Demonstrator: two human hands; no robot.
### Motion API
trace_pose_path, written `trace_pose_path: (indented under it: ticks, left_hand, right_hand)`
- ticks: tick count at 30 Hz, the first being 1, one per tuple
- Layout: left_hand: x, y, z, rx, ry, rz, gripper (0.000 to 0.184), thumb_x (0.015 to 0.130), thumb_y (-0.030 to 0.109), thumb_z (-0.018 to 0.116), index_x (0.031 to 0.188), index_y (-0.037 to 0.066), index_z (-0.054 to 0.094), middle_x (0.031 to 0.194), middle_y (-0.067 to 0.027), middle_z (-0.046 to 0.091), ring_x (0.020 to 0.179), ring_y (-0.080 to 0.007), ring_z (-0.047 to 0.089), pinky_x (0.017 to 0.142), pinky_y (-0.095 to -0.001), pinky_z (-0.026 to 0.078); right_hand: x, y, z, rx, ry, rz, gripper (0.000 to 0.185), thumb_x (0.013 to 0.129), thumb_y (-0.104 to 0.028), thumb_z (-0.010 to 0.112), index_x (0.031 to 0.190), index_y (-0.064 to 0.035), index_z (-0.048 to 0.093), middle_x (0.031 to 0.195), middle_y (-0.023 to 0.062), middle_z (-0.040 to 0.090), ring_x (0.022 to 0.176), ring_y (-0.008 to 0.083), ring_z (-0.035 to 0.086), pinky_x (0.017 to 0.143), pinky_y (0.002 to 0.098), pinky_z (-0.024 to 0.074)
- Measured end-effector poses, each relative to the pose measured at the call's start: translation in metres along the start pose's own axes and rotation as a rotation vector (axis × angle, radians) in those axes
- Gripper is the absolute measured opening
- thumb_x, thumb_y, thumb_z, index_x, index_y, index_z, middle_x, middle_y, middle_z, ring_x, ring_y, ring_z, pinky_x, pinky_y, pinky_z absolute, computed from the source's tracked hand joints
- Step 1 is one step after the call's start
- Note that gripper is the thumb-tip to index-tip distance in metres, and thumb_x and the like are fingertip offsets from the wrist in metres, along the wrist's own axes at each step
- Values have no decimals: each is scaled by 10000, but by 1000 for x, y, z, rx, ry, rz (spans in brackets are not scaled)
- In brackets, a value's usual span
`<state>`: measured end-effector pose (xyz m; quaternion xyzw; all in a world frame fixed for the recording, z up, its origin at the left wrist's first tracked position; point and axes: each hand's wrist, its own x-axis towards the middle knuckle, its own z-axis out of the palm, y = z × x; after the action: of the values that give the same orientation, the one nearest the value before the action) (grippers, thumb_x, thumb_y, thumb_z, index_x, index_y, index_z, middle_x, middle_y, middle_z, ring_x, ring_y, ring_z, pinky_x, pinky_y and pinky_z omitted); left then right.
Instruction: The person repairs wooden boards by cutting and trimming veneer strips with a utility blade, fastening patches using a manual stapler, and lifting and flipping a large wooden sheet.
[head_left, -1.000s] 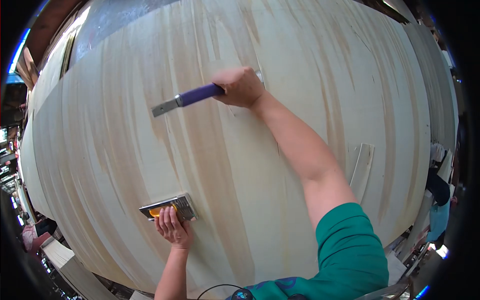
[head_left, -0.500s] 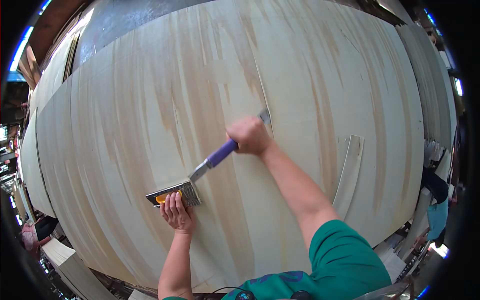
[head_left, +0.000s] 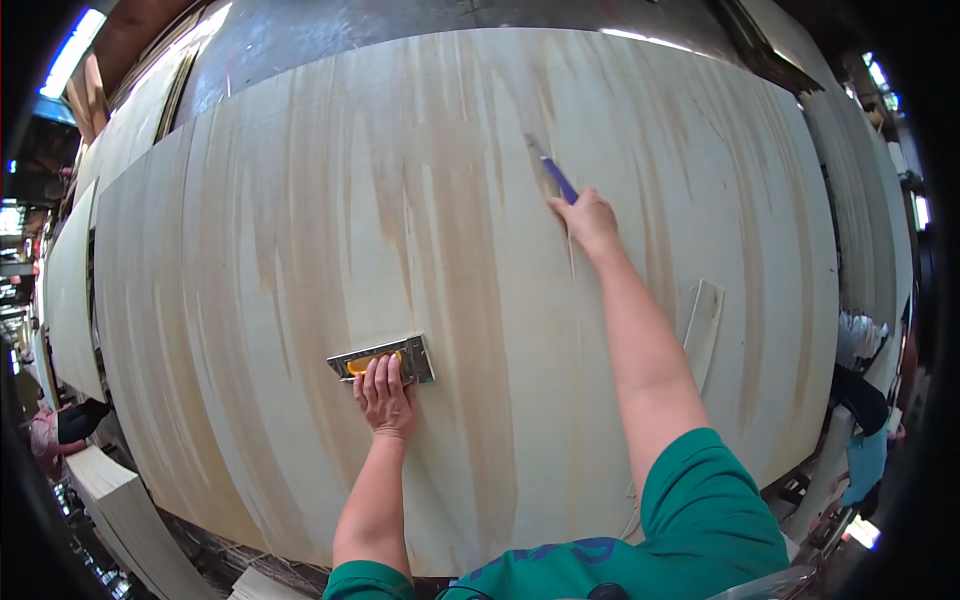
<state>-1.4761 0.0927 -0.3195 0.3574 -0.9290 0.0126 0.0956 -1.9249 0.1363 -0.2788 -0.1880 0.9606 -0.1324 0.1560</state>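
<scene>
A large pale wood sheet with brown streaks lies under both hands. My left hand is closed on a flat, dark-edged tool with a yellow part, resting on the sheet left of centre. My right hand, arm stretched forward, is closed round a tool with a purple handle. Its grey blade points away from me, up and left, and is blurred. A thin dark slit in the sheet shows just below the right hand.
A narrow veneer strip lies on the sheet by my right forearm. Stacked sheets stand at the right and lower left. A grey surface lies beyond the far edge. People are partly visible at both sides.
My right hand has moved forward and right, and the purple-handled tool now points away from me. My left hand and its tool sit farther right and higher in view; the view has shifted.
</scene>
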Motion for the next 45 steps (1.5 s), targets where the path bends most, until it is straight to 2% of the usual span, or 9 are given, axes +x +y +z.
trace_pose_path:
  ticks: [5, 13, 16, 19, 21, 25, 28, 30, 45]
  left_hand:
    - [0, -1, 0, -5, -2, 4, 504, 939, 344, 517, 1393, 135, 458, 1366, -31, 516, 1318, -237, 441, 1154, -485, 232]
    - [0, 1, 0, -21, 22, 11, 504, 946, 347, 509, 1400, 137, 450, 1377, -28, 509, 1322, -237, 435, 1154, -492, 234]
    - [0, 0, -1, -16, 7, 10, 502, 944, 346, 513, 1396, 137, 452, 1378, -28, 507, 1320, -237, 435, 1150, -493, 244]
    - [0, 0, -1, -2, 11, 8, 500, 937, 341, 520, 1389, 135, 458, 1374, -28, 510, 1322, -237, 434, 1147, -494, 252]
    - [2, 0, 0, -4, -5, -4, 498, 932, 328, 525, 1386, 133, 462, 1369, -32, 515, 1320, -239, 437, 1146, -493, 255]
    - [2, 1, -1, 0, 16, 8, 497, 916, 288, 536, 1379, 123, 467, 1352, -43, 529, 1306, -248, 455, 1145, -494, 256]
    - [3, 2, -2, 18, 12, 22, 500, 906, 268, 537, 1376, 112, 466, 1341, -53, 537, 1292, -256, 469, 1142, -496, 258]
    - [3, 2, -2, 19, 9, 30, 489, 900, 253, 533, 1361, 99, 475, 1333, -59, 541, 1286, -266, 473, 1136, -499, 262]
    - [0, 1, 4, 91, -28, 41, 463, 931, 279, 470, 1332, 49, 488, 1317, -104, 538, 1279, -304, 479, 1129, -520, 264]
  right_hand:
    - [18, -19, 7, 200, -224, 19, 291, 823, -322, 627, 934, -73, 728, 870, 174, 720, 856, 327, 703, 771, 431, 540]
    - [-180, -27, 1, 369, -284, -753, 165, 823, -253, 657, 803, -117, 566, 737, 146, 635, 707, 391, 628, 586, 492, 497]
    - [-267, 54, 1, 322, -594, -636, 153, 810, -243, 655, 790, -109, 584, 773, 150, 647, 723, 397, 628, 598, 492, 494]
    - [-347, 166, -27, 95, -1270, -483, 178, 822, -290, 639, 930, -156, 681, 853, 133, 682, 818, 346, 659, 713, 456, 522]
    - [-344, 187, -66, -91, -1290, -585, 220, 833, -346, 649, 966, -173, 682, 891, 118, 691, 830, 336, 658, 717, 453, 523]
    - [-201, 107, -36, 76, -564, -662, 216, 833, -262, 694, 1026, -175, 650, 863, 121, 660, 829, 334, 652, 682, 444, 532]
    - [-68, 14, 25, 300, 141, -1065, 141, 785, -177, 712, 883, -128, 623, 794, 81, 615, 708, 299, 633, 575, 418, 503]
    - [2, -42, 47, 251, 293, -1246, 127, 795, -171, 696, 768, -127, 579, 720, 57, 560, 665, 255, 622, 550, 391, 482]
    - [99, -97, 52, 365, 509, -965, 191, 800, -323, 697, 698, -185, 612, 664, -18, 642, 622, 203, 661, 511, 341, 515]
